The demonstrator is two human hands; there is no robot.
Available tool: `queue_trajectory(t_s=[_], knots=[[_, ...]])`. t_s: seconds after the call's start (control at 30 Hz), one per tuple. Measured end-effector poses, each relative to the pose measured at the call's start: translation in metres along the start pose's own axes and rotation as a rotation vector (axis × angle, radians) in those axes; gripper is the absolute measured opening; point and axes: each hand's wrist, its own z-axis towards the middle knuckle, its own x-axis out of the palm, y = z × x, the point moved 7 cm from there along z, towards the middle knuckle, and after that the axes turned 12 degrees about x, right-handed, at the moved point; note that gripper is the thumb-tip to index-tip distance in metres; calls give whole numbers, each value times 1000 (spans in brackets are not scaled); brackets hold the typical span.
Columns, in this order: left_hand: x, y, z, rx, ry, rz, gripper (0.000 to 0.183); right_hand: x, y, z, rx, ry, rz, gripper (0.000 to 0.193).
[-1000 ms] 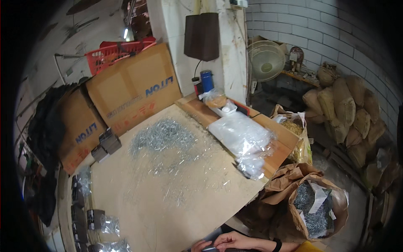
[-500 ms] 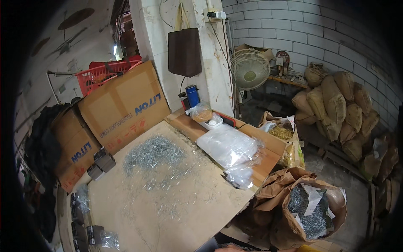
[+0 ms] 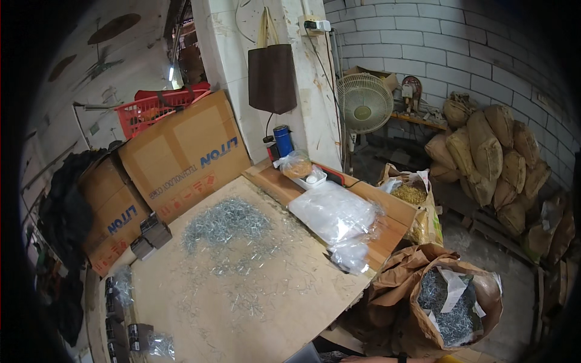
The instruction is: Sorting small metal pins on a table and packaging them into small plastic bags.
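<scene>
A heap of thin silvery metal pins or wire pieces [image 3: 227,221] lies on the tan tabletop [image 3: 200,320], with more strewn loosely toward its near side. At the bottom edge only a strip of my right forearm [image 3: 375,359] shows, with a dark wristband and a bit of yellow sleeve. The fingers of this right hand cannot be made out. Close to it is the corner of a grey bin or tray [image 3: 305,354], mostly cut off. My left hand is out of view.
Clear plastic bags [image 3: 336,209] lie on a wooden ledge [image 3: 387,233] at the table's far right. A brown paper sack [image 3: 487,308] of metal pieces stands right of the table. Cardboard sheets [image 3: 181,151] wall its back left. Small dark boxes [image 3: 140,337] line the left edge.
The whole view has shifted slightly right and down. My right forearm shows a little more at the bottom edge, with its wristband now visible. The heap looks unchanged.
</scene>
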Motion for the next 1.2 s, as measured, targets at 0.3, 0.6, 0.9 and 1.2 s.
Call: queue_trajectory(t_s=[0.3,0.6,0.9,1.2], knots=[[5,4,11,25,-402,283,25,-22,20,5,-42,-577,-235,19],[-1,-38,-3,271,-562,-16,8,-119,100,6,-304,-1099,-98,20],[-29,-92,-11,561,-557,6,13,-154,152,194,-302,-538,-650,62],[-29,-94,-3,403,-609,-162,20,-129,128,159,-160,-339,-863,61]])
